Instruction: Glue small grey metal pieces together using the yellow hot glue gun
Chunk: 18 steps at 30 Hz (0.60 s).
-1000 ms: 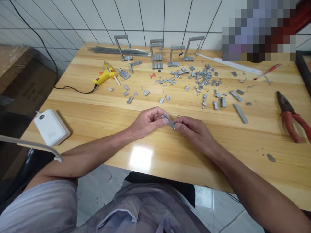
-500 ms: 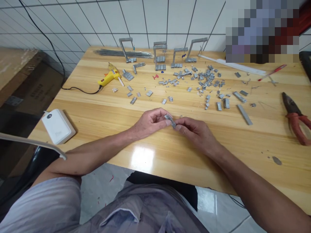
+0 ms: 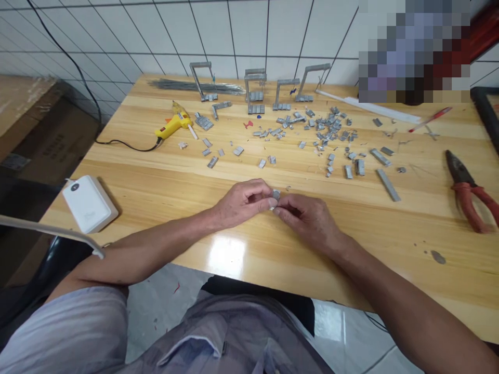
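Observation:
A small grey metal piece (image 3: 275,195) is pinched between the fingertips of my left hand (image 3: 249,200), above the middle of the wooden table (image 3: 163,187). My right hand (image 3: 306,213) has its thumb and fingers closed on the lower right side of the same piece. The fingertips of both hands nearly meet and cover most of it. Beyond the hands, many small grey metal pieces (image 3: 329,124) lie scattered. Several upright grey metal frames (image 3: 255,91) stand near the wall.
A yellow glue gun (image 3: 175,124) with its cord lies at the back left, near a bundle of thin wires (image 3: 195,86). At the left edge sits a white box-shaped device (image 3: 90,203). Red-handled pliers (image 3: 468,192) lie at the right, and a red pen (image 3: 431,119) behind them.
The grey piece has been turned between my fingers and shows less of its length. Both hands have drawn closer together, and the view has shifted slightly.

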Tool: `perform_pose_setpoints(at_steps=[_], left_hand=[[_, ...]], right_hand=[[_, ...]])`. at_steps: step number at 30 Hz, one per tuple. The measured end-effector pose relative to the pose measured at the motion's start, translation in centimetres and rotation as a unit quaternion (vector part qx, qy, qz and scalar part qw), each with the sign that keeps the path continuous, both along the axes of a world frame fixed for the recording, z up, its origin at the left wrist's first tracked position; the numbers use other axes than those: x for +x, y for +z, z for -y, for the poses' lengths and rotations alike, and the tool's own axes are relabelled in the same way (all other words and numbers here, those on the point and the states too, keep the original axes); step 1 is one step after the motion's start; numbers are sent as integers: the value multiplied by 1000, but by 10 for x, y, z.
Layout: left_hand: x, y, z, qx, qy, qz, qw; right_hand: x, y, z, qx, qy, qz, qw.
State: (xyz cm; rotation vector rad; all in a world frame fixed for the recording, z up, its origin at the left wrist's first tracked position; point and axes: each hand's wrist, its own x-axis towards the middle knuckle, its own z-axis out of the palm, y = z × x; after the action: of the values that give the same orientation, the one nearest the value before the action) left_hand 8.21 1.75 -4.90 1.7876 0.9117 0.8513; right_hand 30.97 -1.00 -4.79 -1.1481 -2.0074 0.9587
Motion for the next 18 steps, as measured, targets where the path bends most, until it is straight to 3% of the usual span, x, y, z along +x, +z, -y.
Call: perform_pose_setpoints(at_steps=[11,18], left_hand=[[-2,1,1,-26,-15,-27,999],[1,-5,6,95,22,-60,993]], right_hand=[[1,2,-3,-53,-29,-44,997],[5,2,-5,-1,-86,-6,996]])
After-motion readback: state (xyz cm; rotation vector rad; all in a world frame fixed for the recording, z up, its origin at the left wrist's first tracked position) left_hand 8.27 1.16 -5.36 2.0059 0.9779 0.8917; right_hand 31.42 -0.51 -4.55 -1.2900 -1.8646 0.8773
